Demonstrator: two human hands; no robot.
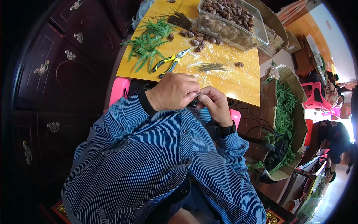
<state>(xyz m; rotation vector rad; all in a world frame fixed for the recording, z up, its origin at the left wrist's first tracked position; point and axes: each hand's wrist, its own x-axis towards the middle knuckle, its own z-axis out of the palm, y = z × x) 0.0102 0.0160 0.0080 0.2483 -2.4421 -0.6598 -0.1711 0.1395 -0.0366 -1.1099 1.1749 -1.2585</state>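
A flat yellow wooden counter [246, 84] is strewn with white flakes [220, 80]. At its right, a tall open brown cardboard box [268, 96] is filled with green sprigs [286, 106]. On the far right corner, a clear rectangular plastic bin [262, 31] is heaped with brown pine cones [231, 11]. At the counter's left, spiky green needle-leaved sprigs [144, 45] are piled. The left hand [172, 91], cuffed in black, and the right hand [217, 106], banded at the wrist by a black watch [226, 130], are held together at the counter's near edge. Near the left hand, metal pliers with yellow-and-black handles [176, 58] are laid. To their right, thin dark wiry strands [212, 67] are bunched. Loose brown cones [200, 48] are scattered before the bin. Between the closed fingers [207, 100] of both hands a tiny brownish piece [198, 94] is pinched, mostly hidden; its kind cannot be told.
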